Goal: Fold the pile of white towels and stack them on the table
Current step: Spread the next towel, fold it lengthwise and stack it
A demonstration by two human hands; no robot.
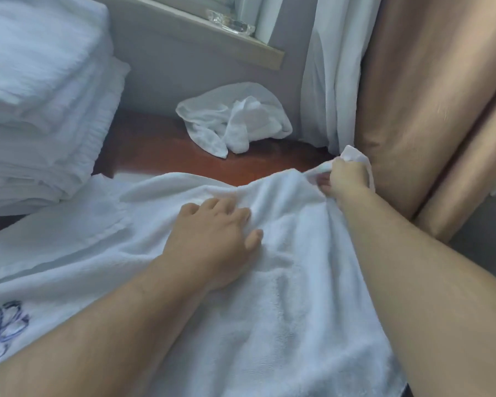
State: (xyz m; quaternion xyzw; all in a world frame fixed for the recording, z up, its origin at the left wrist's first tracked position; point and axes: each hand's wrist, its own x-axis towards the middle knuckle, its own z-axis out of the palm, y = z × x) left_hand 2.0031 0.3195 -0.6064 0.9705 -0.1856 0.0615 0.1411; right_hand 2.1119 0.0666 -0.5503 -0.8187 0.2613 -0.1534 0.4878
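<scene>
Our right hand point(344, 179) sits at about two o'clock in the view, fingers curled tight around a bunched corner of the white towel point(269, 282), lifting that far corner a little off the table. The hand is right up against the tan curtain point(430, 110), with hardly any room left on that side. Our left hand point(212, 239) lies at the centre, palm down on the towel, fingers relaxed and slightly spread, pressing the cloth flat and holding nothing.

The towel spreads from our hands toward six and eight o'clock, covering most of the near table. Its far edge runs from ten o'clock to the gripped corner in a soft curve, and creases fan from that corner toward our left hand. A blue embroidered flower point(0, 328) shows on the cloth at eight o'clock.

Beyond the far edge a strip of bare reddish wooden table point(161, 150) lies open at twelve o'clock. At its back, against the grey wall, a crumpled white towel point(235, 121) lies unfolded, well apart from our hands. At ten o'clock the stack of folded towels point(40, 96) stands tall, its lower edge touching the spread towel. A white sheer curtain point(327, 81) hangs at one o'clock, between wall and tan curtain.
</scene>
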